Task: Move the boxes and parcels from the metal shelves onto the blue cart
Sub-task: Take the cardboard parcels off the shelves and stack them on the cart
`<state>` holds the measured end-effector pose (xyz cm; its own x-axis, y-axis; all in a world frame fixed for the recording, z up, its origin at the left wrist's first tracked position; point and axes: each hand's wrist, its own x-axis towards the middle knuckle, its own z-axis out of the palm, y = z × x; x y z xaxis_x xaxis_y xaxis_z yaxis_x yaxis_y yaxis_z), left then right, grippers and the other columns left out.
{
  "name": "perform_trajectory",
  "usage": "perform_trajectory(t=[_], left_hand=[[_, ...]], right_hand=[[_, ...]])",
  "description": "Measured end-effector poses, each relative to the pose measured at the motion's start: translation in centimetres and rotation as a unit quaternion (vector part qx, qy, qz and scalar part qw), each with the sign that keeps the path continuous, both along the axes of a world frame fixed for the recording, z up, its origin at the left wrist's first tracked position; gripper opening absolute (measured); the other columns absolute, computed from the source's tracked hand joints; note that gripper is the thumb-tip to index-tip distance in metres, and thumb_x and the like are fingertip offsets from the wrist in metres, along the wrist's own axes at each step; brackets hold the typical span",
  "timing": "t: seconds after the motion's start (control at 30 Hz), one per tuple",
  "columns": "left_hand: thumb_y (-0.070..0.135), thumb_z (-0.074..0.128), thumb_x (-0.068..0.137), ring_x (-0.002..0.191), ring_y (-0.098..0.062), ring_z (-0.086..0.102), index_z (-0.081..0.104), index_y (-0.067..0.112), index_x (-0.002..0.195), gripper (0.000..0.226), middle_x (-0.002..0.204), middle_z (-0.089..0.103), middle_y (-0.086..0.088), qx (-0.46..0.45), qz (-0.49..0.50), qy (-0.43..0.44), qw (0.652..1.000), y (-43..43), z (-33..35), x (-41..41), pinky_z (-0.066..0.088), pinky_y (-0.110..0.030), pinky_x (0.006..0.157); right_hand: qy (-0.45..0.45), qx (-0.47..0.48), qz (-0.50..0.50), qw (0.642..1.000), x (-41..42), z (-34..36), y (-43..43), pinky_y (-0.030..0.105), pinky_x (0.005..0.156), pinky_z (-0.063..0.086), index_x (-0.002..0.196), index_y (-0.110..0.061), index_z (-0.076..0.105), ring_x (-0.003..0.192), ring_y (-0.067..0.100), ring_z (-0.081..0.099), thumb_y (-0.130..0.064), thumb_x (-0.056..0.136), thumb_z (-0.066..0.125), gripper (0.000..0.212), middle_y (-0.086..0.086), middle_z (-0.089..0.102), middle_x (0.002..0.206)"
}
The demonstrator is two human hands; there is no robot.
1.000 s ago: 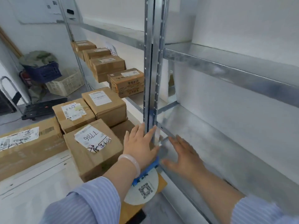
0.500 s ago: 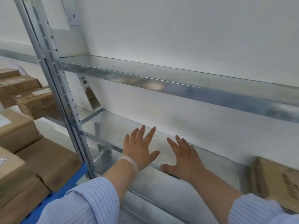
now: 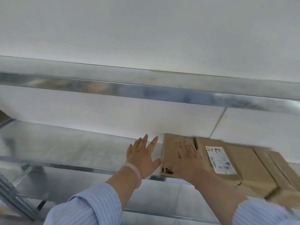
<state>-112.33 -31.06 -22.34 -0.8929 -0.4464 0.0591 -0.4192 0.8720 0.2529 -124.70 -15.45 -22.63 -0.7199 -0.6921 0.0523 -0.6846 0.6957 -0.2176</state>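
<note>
Several brown cardboard boxes stand side by side on the metal shelf (image 3: 68,146) at the right. The leftmost box (image 3: 172,153) has dark print on its front. Beside it is a box with a white label (image 3: 219,159). My right hand (image 3: 190,153) lies with straight fingers over the top of the leftmost box. My left hand (image 3: 142,153) is spread open just left of that box, thumb close to its side. Whether either hand touches the box is blurred. The blue cart is out of view.
An upper shelf beam (image 3: 146,91) crosses the view above the hands. A shelf upright (image 3: 14,197) slants at the bottom left. A lower shelf level (image 3: 162,198) lies under my arms. White wall is behind.
The view has swung right, away from the cart and its stacked boxes. Both hands have moved along the shelf to the boxes; my right hand now lies over the leftmost one.
</note>
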Motion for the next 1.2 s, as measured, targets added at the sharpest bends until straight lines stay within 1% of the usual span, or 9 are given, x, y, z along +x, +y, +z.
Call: perform_trajectory(t=[0.1, 0.17, 0.27, 0.37, 0.47, 0.57, 0.63, 0.97, 1.2], left_hand=[[0.069, 0.033, 0.088, 0.147, -0.021, -0.005, -0.010, 0.047, 0.147, 0.076, 0.161, -0.009, 0.004, 0.021, -0.010, -0.019, 1.000, 1.7, -0.1, -2.1, 0.000, -0.046, 0.116], [0.068, 0.034, 0.089, 0.147, -0.021, -0.006, -0.008, 0.047, 0.148, 0.075, 0.161, -0.008, 0.003, 0.043, -0.017, -0.032, 0.998, 2.5, -0.2, -3.6, 0.000, -0.046, 0.116], [0.067, 0.034, 0.089, 0.147, -0.022, -0.004, -0.007, 0.047, 0.148, 0.074, 0.162, -0.007, 0.002, 0.052, -0.033, -0.057, 0.996, 3.7, -0.8, -5.3, 0.003, -0.046, 0.117], [0.067, 0.036, 0.088, 0.147, -0.022, -0.002, -0.003, 0.049, 0.148, 0.074, 0.162, -0.003, 0.002, 0.061, -0.048, -0.065, 0.995, 4.5, -1.6, -6.7, 0.005, -0.046, 0.118], [0.067, 0.036, 0.088, 0.147, -0.023, -0.003, 0.003, 0.049, 0.148, 0.071, 0.161, -0.009, 0.001, 0.063, -0.056, -0.079, 0.993, 4.6, -2.4, -8.0, 0.005, -0.045, 0.117], [0.068, 0.032, 0.089, 0.147, -0.024, -0.005, 0.010, 0.048, 0.148, 0.066, 0.160, -0.015, 0.004, 0.049, -0.067, -0.124, 0.989, 4.2, -3.3, -8.8, 0.006, -0.048, 0.117], [0.069, 0.028, 0.089, 0.147, -0.024, -0.003, 0.011, 0.049, 0.148, 0.065, 0.161, -0.013, 0.006, 0.032, -0.074, -0.145, 0.986, 3.7, -3.9, -8.9, 0.008, -0.049, 0.117], [0.073, 0.024, 0.083, 0.145, -0.023, 0.010, 0.015, 0.051, 0.146, 0.067, 0.161, -0.002, 0.008, 0.024, -0.050, -0.106, 0.993, 0.2, -4.9, -5.6, 0.015, -0.047, 0.115], [0.073, 0.028, 0.082, 0.143, -0.021, 0.013, 0.021, 0.051, 0.145, 0.067, 0.161, -0.001, 0.010, 0.047, 0.003, -0.077, 0.996, -3.0, -5.6, -2.2, 0.018, -0.045, 0.113]], right_hand=[[-0.024, -0.015, -0.021, 0.999, -1.1, -0.4, 2.5, 0.040, 0.118, -0.001, 0.149, -0.040, -0.011, 0.147, 0.014, -0.010, -0.083, 0.068, 0.032, 0.101, -0.006, -0.009, 0.162], [-0.017, -0.007, -0.021, 1.000, -1.4, -0.8, 3.7, 0.040, 0.118, -0.001, 0.150, -0.039, -0.012, 0.147, 0.016, -0.009, -0.073, 0.078, 0.036, 0.093, -0.003, -0.008, 0.162], [-0.034, -0.016, -0.040, 0.998, -2.0, -1.1, 5.5, 0.039, 0.117, -0.003, 0.151, -0.038, -0.007, 0.148, 0.016, -0.007, -0.062, 0.084, 0.046, 0.088, -0.003, -0.005, 0.162], [-0.043, -0.012, -0.062, 0.997, -2.9, -1.4, 6.7, 0.042, 0.119, -0.001, 0.152, -0.036, -0.003, 0.148, 0.017, -0.006, -0.063, 0.084, 0.046, 0.089, -0.002, -0.004, 0.162], [-0.049, -0.006, -0.074, 0.996, -3.5, -1.7, 7.1, 0.041, 0.119, -0.003, 0.152, -0.036, -0.002, 0.148, 0.016, -0.008, -0.069, 0.084, 0.043, 0.088, -0.003, -0.005, 0.162], [-0.049, -0.013, -0.079, 0.996, -3.5, -2.2, 6.9, 0.039, 0.117, -0.006, 0.153, -0.035, 0.001, 0.147, 0.014, -0.008, -0.069, 0.084, 0.044, 0.087, -0.003, -0.003, 0.162], [-0.042, -0.018, -0.073, 0.996, -3.4, -2.5, 6.4, 0.037, 0.117, -0.007, 0.153, -0.034, 0.004, 0.148, 0.015, -0.007, -0.067, 0.085, 0.044, 0.086, -0.001, 0.000, 0.162], [-0.075, 0.001, -0.021, 0.997, -3.6, -2.5, 0.6, 0.034, 0.117, -0.004, 0.153, -0.036, 0.003, 0.147, 0.014, -0.009, -0.064, 0.091, 0.037, 0.077, -0.004, -0.004, 0.162], [-0.139, 0.022, 0.000, 0.990, -2.5, -4.1, -3.4, 0.038, 0.118, 0.001, 0.153, -0.034, 0.003, 0.147, 0.017, -0.010, -0.060, 0.094, 0.037, 0.073, -0.004, -0.007, 0.162]])
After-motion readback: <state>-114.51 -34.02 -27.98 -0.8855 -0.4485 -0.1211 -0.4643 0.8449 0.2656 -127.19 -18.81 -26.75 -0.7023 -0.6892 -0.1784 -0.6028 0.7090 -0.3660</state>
